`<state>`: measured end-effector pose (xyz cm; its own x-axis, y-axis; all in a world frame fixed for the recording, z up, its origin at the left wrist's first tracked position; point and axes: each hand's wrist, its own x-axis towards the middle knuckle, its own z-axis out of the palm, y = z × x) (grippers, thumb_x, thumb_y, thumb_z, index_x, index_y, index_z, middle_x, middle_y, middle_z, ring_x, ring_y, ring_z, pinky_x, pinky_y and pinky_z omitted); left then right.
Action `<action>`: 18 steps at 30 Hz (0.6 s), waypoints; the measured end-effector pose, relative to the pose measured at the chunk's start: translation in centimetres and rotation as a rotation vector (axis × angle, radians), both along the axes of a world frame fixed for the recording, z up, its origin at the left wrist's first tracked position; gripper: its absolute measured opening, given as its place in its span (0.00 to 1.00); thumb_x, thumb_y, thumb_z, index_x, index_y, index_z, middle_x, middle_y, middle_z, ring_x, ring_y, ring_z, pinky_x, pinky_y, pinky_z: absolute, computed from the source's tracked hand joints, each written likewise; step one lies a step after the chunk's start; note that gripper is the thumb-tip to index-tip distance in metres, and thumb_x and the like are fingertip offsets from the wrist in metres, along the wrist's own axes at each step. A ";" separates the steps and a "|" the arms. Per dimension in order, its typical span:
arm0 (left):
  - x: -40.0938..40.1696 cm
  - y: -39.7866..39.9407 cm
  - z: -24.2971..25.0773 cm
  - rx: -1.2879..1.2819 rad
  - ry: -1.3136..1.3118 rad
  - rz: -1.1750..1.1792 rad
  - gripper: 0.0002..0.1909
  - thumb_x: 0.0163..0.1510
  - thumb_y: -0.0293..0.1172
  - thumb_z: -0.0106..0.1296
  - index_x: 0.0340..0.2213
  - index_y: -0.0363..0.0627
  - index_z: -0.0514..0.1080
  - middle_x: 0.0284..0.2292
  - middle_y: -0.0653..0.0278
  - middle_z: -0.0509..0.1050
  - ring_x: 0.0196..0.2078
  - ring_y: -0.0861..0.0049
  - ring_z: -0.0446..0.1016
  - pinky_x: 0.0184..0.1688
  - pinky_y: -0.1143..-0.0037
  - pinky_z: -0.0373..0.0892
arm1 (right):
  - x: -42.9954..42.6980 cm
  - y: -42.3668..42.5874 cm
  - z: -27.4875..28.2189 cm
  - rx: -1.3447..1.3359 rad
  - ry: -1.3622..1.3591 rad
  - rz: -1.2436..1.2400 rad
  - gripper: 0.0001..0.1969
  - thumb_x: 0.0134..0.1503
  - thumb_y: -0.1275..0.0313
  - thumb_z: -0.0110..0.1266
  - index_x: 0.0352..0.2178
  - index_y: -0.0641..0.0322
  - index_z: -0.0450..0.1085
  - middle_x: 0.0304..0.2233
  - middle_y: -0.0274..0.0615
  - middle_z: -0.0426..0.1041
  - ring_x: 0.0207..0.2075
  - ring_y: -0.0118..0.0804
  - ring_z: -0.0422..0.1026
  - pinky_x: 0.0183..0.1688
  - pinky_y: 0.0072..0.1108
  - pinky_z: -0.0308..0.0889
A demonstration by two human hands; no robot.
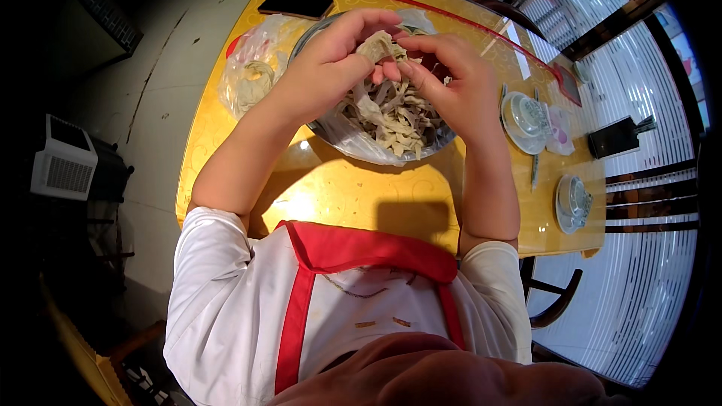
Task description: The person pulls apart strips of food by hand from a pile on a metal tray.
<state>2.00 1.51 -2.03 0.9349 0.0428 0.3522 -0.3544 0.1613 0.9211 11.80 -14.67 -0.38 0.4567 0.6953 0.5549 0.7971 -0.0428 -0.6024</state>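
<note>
Over a round metal bowl [311, 39], my left hand [338, 51] holds a folded, pale beige piece of food [377, 48] between thumb and fingers. It looks like a soft sheet, possibly tripe or bean curd skin. At the right edge of that piece, my right hand [451, 67] pinches with thumb and forefinger. Below both hands, torn pale strips [395, 124] of similar food fill the bowl, which is lined with a clear plastic bag [361, 144]. The bowl's far side is partly hidden by my hands.
A clear plastic bag [248, 82] with rolled pale food sits left of the bowl. Behind it lies a phone [296, 5] on the yellow table [350, 186]. Dish sets [525, 118] [572, 203], a black holder [613, 138] and a long red strip [468, 20] are at the right.
</note>
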 end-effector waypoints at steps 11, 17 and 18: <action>-1.2 -1.6 0.9 0.236 -0.131 0.132 0.27 0.47 0.24 0.48 0.49 0.39 0.56 0.44 0.60 0.63 0.46 0.78 0.63 0.45 0.79 0.63 | -0.5 0.1 -0.2 0.208 -0.023 0.090 0.09 0.43 0.77 0.57 0.30 0.61 0.72 0.27 0.38 0.70 0.28 0.30 0.69 0.27 0.18 0.65; -1.7 -1.3 1.4 0.200 -0.037 0.238 0.09 0.47 0.26 0.53 0.31 0.37 0.69 0.25 0.72 0.70 0.27 0.91 0.67 0.30 0.87 0.65 | -0.6 -0.6 -0.2 0.231 0.269 0.148 0.08 0.43 0.79 0.56 0.29 0.63 0.72 0.26 0.36 0.72 0.26 0.24 0.70 0.29 0.14 0.66; -1.9 -1.4 1.7 0.195 -0.016 0.228 0.08 0.47 0.26 0.53 0.31 0.36 0.69 0.24 0.72 0.70 0.26 0.91 0.67 0.28 0.87 0.64 | -0.8 -0.6 -0.1 0.228 0.286 0.170 0.08 0.43 0.79 0.57 0.30 0.64 0.72 0.26 0.35 0.72 0.27 0.22 0.70 0.29 0.13 0.66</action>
